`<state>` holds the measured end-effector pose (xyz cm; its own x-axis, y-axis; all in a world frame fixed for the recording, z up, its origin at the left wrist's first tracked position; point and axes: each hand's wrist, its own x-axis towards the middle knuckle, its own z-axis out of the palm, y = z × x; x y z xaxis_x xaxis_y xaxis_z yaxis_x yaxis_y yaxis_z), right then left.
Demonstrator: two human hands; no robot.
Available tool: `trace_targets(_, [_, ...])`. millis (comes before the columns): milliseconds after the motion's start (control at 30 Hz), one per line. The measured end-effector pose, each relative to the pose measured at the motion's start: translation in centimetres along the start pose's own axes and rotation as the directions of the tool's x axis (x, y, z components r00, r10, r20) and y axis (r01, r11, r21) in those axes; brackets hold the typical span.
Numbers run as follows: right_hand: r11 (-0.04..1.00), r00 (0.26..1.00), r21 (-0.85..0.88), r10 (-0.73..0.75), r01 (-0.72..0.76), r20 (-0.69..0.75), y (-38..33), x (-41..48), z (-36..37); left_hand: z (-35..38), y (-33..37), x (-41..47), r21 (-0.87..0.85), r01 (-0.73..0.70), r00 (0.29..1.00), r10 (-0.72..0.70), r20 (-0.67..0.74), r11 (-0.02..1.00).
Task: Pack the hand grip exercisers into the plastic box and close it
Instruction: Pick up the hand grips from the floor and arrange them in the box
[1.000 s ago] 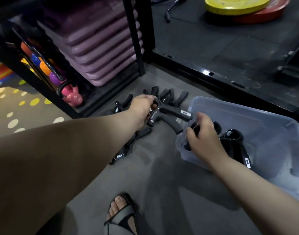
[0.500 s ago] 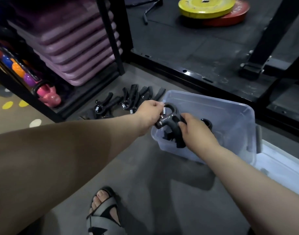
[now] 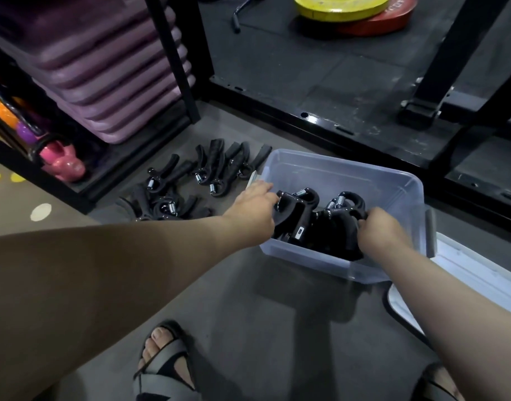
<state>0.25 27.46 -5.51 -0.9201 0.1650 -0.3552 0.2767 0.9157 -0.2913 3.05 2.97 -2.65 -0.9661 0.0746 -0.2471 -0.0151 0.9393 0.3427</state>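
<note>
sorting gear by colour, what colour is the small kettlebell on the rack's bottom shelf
Pink, with a dark handle: the kettlebell sits at the left of the head view.

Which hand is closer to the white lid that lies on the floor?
The right hand. It is inside the plastic box at its right end, beside the white lid. The left hand is at the box's left end, farther away.

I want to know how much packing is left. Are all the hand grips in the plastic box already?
No, a bunch of hand grips still lies on the floor left of the plastic box.
</note>
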Motion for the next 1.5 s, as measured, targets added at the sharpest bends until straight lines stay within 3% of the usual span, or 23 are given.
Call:
trace_targets(667, [0.996, 0.994, -0.060, -0.057, 0.062, 0.092, 0.0, 1.7, 2.5, 0.7, -1.0, -0.4, 0.015, -0.070, 0.998, 0.070, -0.007, 0.997])
trace_targets(1000, [0.992, 0.991, -0.009, -0.125, 0.125, -0.052, -0.1, 2.2, 2.6, 0.6, -1.0, -0.5, 0.017, -0.070, 0.998, 0.070, -0.005, 0.997])
trace_targets(1333, [0.995, 0.986, 0.099, 0.011, -0.028, 0.168, -1.4, 1.7, 3.2, 0.6, -0.9, -0.5, 0.025, -0.071, 0.997, 0.071, -0.002, 0.997])
trace_targets(1500, [0.991, 0.981, 0.127, 0.014, -0.039, 0.191, -1.4, 1.9, 3.0, 0.7, -1.1, -0.5, 0.028, -0.070, 0.998, 0.070, -0.006, 0.997])
